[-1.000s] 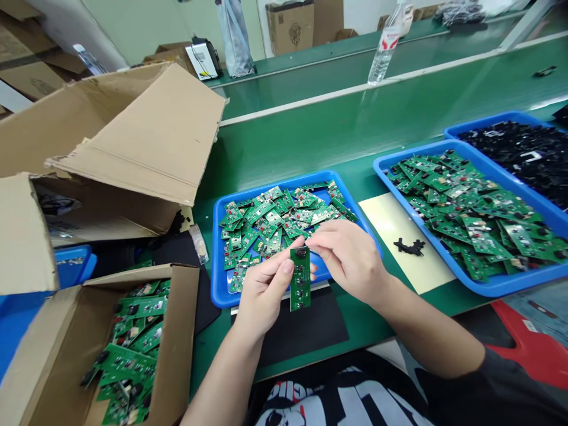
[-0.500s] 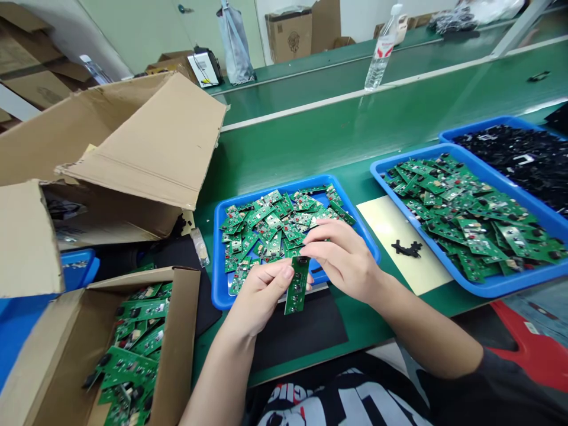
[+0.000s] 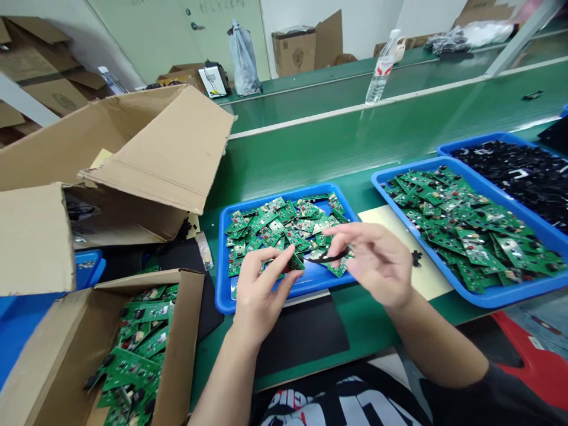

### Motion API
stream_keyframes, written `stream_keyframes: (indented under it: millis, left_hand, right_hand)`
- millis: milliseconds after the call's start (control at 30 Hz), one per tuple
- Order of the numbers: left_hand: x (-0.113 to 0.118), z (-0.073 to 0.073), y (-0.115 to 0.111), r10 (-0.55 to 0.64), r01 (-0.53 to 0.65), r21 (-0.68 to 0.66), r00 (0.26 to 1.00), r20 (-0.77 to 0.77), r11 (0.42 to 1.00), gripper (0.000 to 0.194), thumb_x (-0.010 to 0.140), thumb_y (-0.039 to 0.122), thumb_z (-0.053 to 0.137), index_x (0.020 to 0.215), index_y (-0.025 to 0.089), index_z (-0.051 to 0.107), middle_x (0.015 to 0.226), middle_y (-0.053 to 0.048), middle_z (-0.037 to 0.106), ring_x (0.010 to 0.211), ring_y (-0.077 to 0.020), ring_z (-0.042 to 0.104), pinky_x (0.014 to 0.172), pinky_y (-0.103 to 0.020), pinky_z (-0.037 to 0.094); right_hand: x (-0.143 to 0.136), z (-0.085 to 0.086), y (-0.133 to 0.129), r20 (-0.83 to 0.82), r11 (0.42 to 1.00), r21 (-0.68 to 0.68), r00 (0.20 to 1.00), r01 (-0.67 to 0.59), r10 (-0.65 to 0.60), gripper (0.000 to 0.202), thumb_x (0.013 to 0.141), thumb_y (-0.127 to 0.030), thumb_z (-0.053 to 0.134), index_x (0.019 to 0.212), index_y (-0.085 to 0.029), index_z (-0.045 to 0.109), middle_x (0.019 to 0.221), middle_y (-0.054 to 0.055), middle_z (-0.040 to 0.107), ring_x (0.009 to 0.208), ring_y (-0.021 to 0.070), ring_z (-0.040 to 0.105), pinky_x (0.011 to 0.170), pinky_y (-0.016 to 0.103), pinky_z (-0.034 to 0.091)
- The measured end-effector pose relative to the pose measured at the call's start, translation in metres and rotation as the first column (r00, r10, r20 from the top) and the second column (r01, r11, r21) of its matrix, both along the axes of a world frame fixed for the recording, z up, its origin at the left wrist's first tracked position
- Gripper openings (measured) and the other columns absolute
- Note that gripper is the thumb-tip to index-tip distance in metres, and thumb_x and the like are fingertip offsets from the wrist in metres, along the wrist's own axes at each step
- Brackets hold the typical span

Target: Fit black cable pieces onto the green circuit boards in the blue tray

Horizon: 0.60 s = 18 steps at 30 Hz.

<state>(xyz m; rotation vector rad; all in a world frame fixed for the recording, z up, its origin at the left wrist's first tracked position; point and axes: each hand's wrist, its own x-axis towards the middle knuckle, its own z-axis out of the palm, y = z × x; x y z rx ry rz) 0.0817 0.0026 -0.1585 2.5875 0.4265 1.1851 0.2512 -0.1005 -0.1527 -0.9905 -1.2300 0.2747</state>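
My left hand (image 3: 261, 290) pinches a small green circuit board (image 3: 296, 261), tilted so it shows nearly edge-on, over the front of the middle blue tray (image 3: 225, 299). Facing it, my right hand (image 3: 381, 260) has a thin black strip (image 3: 328, 258) between thumb and fingers; its narrow end points at the board. Whether strip and board touch, I cannot tell. Many green circuit boards (image 3: 270, 220) lie loose in the tray under both hands. Just right of my right hand, small black pieces (image 3: 416, 258) rest on a pale yellow sheet (image 3: 437, 284), partly hidden.
At right stands a blue tray (image 3: 470, 300) heaped with circuit boards, and behind it another tray (image 3: 448, 145) of black parts. An open carton (image 3: 186, 343) of boards is at lower left, below a large cardboard box (image 3: 168, 148). A water bottle (image 3: 381, 71) stands on the ledge.
The board in my left hand has turned from face-up to nearly edge-on. My right hand has moved right, away from the board, and the black strip now shows in it.
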Motion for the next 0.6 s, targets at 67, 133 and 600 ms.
stream_keyframes:
  millis: [67, 133, 600]
  left_hand:
    - [-0.002, 0.003, 0.002, 0.023, -0.031, 0.127, 0.998, 0.064, 0.991, 0.044, 0.081, 0.011, 0.068, 0.123, 0.022, 0.059, 0.095, -0.005, 0.059, 0.088, -0.0174, 0.059, 0.080, -0.032, 0.052]
    - [-0.004, 0.005, 0.004, 0.041, -0.068, 0.214, 0.991, 0.124, 0.974, 0.050, 0.078, 0.006, 0.069, 0.123, 0.022, 0.059, 0.096, -0.006, 0.058, 0.089, -0.0186, 0.059, 0.084, -0.036, 0.052]
    - [-0.006, -0.006, 0.001, -0.032, 0.018, 0.204, 0.998, 0.062, 0.979, 0.052, 0.080, 0.002, 0.065, 0.125, 0.025, 0.059, 0.091, -0.003, 0.056, 0.084, -0.0147, 0.057, 0.072, -0.028, 0.051]
  right_hand:
    - [0.010, -0.001, 0.001, -0.059, 0.972, -0.018, 0.970, 0.235, -0.235, 0.028, 0.087, -0.015, 0.053, 0.112, -0.024, 0.062, 0.086, 0.003, 0.064, 0.077, 0.0168, 0.062, 0.076, 0.036, 0.055]
    - [0.022, -0.003, 0.005, -0.071, 0.880, -0.055, 0.878, 0.471, -0.474, 0.023, 0.085, -0.016, 0.056, 0.105, -0.023, 0.065, 0.092, 0.004, 0.066, 0.087, 0.0185, 0.064, 0.085, 0.038, 0.053]
    - [-0.002, 0.003, 0.006, 0.321, 0.947, -0.303, 0.947, 0.108, -0.006, 0.016, 0.088, -0.019, 0.055, 0.099, -0.021, 0.066, 0.093, 0.003, 0.072, 0.093, 0.0199, 0.067, 0.108, 0.051, 0.033]
